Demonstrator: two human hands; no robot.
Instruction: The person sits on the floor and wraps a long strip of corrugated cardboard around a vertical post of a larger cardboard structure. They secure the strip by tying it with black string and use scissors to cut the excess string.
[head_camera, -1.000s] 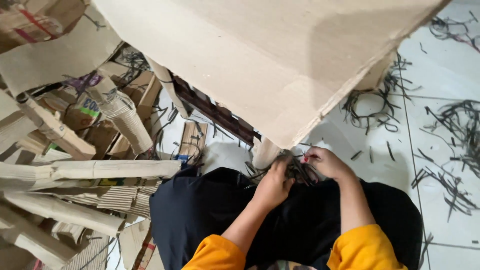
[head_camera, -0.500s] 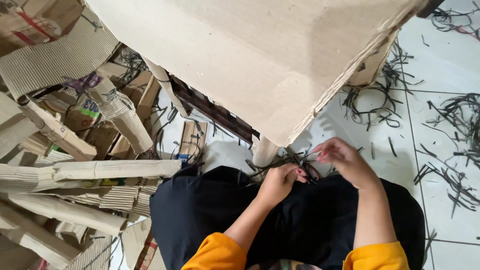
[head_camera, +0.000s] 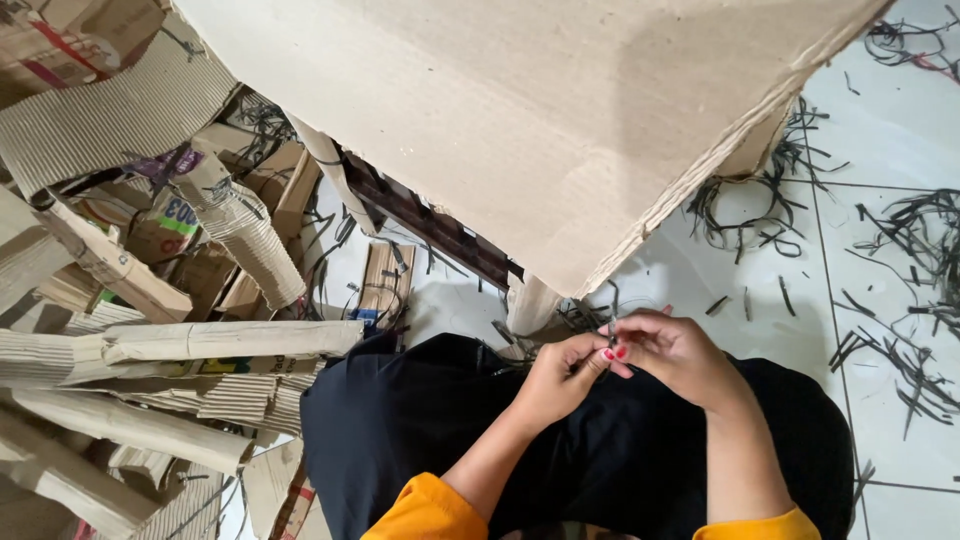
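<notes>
A thin black strip (head_camera: 610, 330) is pinched between the fingertips of the left hand (head_camera: 562, 375) and right hand (head_camera: 675, 352), over the lap, just below the big brown cardboard sheet (head_camera: 520, 110). Rolled cardboard (head_camera: 230, 340) lies left.

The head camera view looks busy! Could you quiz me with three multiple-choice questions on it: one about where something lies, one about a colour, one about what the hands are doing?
1. Where do the loose dark strips lie?
A. on the white tiled floor to the person's right
B. stacked on top of the cardboard sheet
C. inside a bucket

2. What colour are the person's sleeves?
A. blue
B. orange-yellow
C. white

3. How are the two hands placed?
A. far apart, flat on the floor
B. together over the lap, fingers pinching a thin dark strip
C. both gripping the big cardboard sheet

Answers:
1 A, the strips are scattered over the tiles.
2 B, both cuffs show orange-yellow.
3 B, the left hand and right hand meet at a thin dark strip below the cardboard sheet.
</notes>
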